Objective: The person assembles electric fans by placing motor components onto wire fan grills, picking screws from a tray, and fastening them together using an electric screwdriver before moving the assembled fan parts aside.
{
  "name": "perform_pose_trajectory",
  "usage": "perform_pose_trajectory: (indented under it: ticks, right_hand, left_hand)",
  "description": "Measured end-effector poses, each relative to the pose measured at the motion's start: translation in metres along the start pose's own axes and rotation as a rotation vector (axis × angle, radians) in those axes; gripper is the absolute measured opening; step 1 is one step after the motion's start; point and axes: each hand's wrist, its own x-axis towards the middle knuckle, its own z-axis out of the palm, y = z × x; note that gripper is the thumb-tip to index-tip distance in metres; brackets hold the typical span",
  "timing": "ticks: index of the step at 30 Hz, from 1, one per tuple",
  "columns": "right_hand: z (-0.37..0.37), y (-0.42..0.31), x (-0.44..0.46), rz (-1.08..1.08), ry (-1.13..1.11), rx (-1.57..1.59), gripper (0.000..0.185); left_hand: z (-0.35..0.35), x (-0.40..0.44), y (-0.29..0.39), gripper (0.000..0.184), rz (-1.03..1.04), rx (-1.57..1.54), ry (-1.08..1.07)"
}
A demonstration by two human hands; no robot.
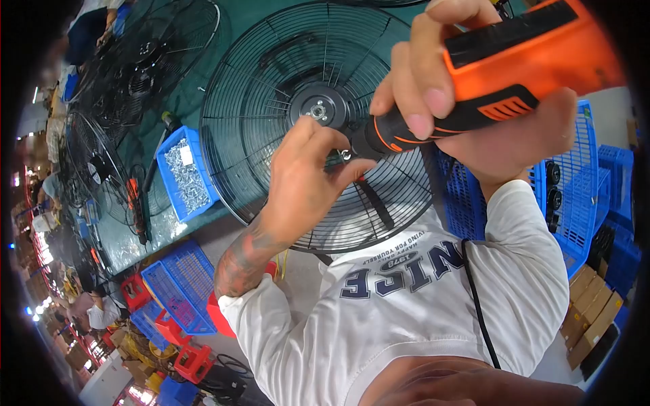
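In my right hand (433,101) is an orange and black power screwdriver (535,61), tilted with its dark nose pointing left and down. My left hand (305,162) is at the tip, thumb and forefinger closed around a small shiny metal piece (347,155), which looks like a screw. Below both hands lies a round black wire fan guard (237,128). At its middle is a dark hub (338,101) with a metal fitting (318,110) in the centre. My left wrist passes over the guard's lower part.
A blue tray (193,179) of screws stands left of the guard on the green table (233,223). More black fan guards (145,61) and another orange-and-black tool (135,203) lie farther left. Blue crates (179,287) and red stools (193,362) stand below; a cable (477,304) hangs across my shirt.
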Motion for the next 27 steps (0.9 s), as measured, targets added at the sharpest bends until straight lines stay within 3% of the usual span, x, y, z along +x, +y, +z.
perform_pose_trajectory:
  ticks: [1,2,3,5,6,7,8,10,11,12,13,14,19,21,27]
  right_hand:
    - [0.001,-0.001,0.001,0.049,0.071,0.005,0.087]
    - [-0.002,-0.004,0.012,-0.048,-0.029,-0.222,0.082]
    - [0.025,-0.015,0.022,-0.021,0.199,-0.318,0.071]
    - [-0.006,-0.021,0.038,-0.117,0.113,-0.431,0.059]
    - [-0.016,-0.02,0.04,-0.119,0.323,-0.549,0.051]
    - [-0.019,-0.024,0.051,-0.097,0.274,-0.598,0.041]
    - [-0.033,-0.015,0.057,-0.127,0.29,-0.663,0.035]
    - [-0.038,-0.003,0.066,-0.085,0.343,-0.692,0.028]
    - [-0.031,-0.002,0.07,-0.014,0.376,-0.657,0.026]
    - [-0.055,0.011,0.071,0.054,0.38,-0.93,0.054]
    - [-0.042,0.014,0.073,0.009,0.528,-0.899,0.032]
    - [-0.042,0.015,0.073,0.001,0.547,-0.903,0.032]
    - [-0.043,0.02,0.074,0.026,0.549,-0.904,0.031]
    - [-0.044,0.022,0.075,0.044,0.535,-0.896,0.031]
    - [-0.049,0.031,0.078,0.103,0.475,-0.889,0.029]
  left_hand:
    - [-0.003,0.002,0.002,0.037,-0.045,-0.006,-0.016]
    - [-0.011,0.001,0.001,0.028,-0.078,-0.021,-0.041]
    - [-0.018,-0.002,-0.005,0.028,-0.074,-0.02,-0.048]
    - [-0.03,-0.011,-0.021,0.018,-0.227,-0.116,0.066]
    - [-0.036,-0.016,-0.026,0.022,-0.373,-0.236,0.113]
    - [-0.042,-0.022,-0.031,0.028,-0.522,-0.352,0.158]
    - [-0.047,-0.029,-0.037,0.028,-0.517,-0.348,0.141]
    - [-0.059,-0.044,-0.053,0.029,-0.64,-0.561,0.314]
    - [-0.066,-0.053,-0.057,0.029,-0.637,-0.558,0.29]
    - [-0.073,-0.063,-0.061,0.029,-0.691,-0.604,0.366]
    - [-0.079,-0.07,-0.065,0.029,-0.744,-0.651,0.445]
    - [-0.083,-0.076,-0.071,0.029,-0.743,-0.65,0.424]
    - [-0.095,-0.097,-0.102,0.022,-0.812,-0.506,0.749]
    - [-0.101,-0.105,-0.117,0.02,-0.808,-0.499,0.725]
    - [-0.094,-0.102,-0.149,0.023,-0.868,-0.104,0.622]
